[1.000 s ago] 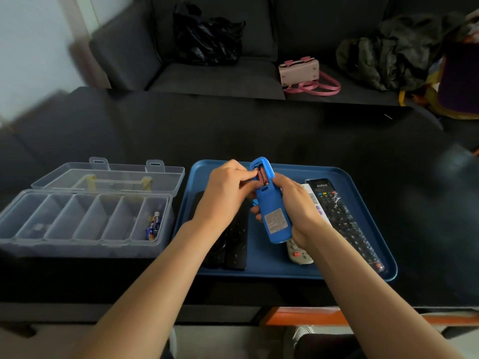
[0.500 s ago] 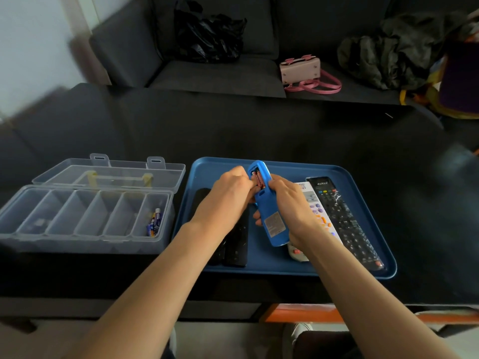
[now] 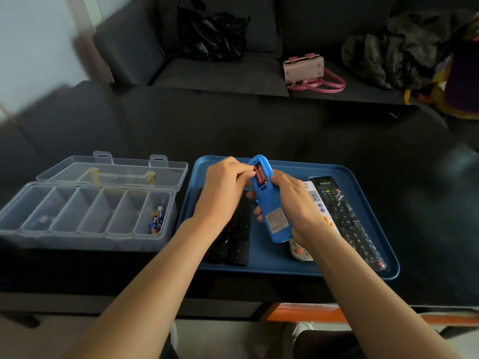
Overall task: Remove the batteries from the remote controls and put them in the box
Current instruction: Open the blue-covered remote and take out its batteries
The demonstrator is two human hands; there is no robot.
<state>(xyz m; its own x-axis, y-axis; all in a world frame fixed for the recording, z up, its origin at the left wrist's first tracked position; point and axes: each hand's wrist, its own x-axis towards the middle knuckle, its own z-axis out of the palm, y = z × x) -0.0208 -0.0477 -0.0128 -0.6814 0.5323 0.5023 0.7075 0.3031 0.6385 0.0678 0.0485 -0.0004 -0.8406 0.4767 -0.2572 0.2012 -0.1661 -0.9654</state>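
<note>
My right hand (image 3: 293, 203) grips a blue remote (image 3: 272, 211) back side up above the blue tray (image 3: 285, 265). Its battery bay is uncovered, and red batteries (image 3: 260, 175) lie inside. My left hand (image 3: 223, 190) has its fingertips curled at the bay's edge, touching the batteries. The clear plastic box (image 3: 85, 211) stands open to the left of the tray, with several batteries (image 3: 157, 220) in its rightmost compartment. On the tray lie black remotes (image 3: 238, 237) under my left wrist, a white remote (image 3: 315, 198) and a long black remote (image 3: 347, 218) to the right.
The tray and box sit on a black table (image 3: 285, 125). Behind it is a dark sofa with a black bag (image 3: 212, 32), a pink handbag (image 3: 305, 71) and dark clothing (image 3: 404, 50). An orange edge (image 3: 311, 312) shows below the table front.
The blue remote has tipped a little while my left fingers keep working at the battery bay. The batteries remain in the bay.
</note>
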